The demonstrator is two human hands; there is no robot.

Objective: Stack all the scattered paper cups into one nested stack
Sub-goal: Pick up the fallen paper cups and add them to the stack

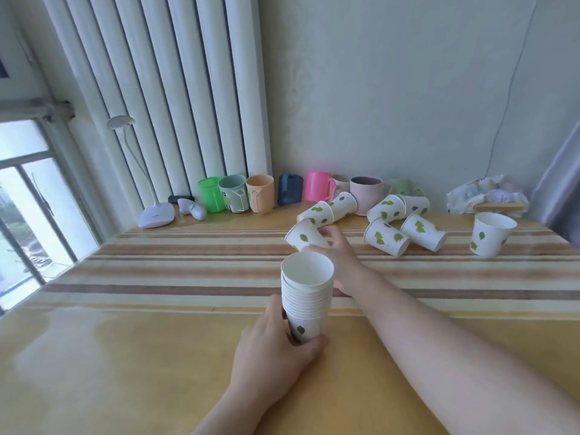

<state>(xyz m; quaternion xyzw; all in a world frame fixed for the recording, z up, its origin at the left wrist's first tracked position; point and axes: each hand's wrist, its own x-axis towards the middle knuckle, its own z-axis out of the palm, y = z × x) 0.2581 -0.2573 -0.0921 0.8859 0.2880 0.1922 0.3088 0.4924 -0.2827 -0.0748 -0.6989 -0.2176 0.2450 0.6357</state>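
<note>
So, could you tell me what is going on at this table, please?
A person is nesting paper cups. The left hand grips the base of the stack, upright on the table. The right hand reaches past it and holds a tipped cup. More loose cups lie on their sides behind, and one cup stands far right. None of these is stacked yet.

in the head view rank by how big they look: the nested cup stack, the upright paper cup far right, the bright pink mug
1. nested cup stack, largest, though nearest the camera
2. upright paper cup
3. bright pink mug, farthest back, so its true size is unsure
</note>
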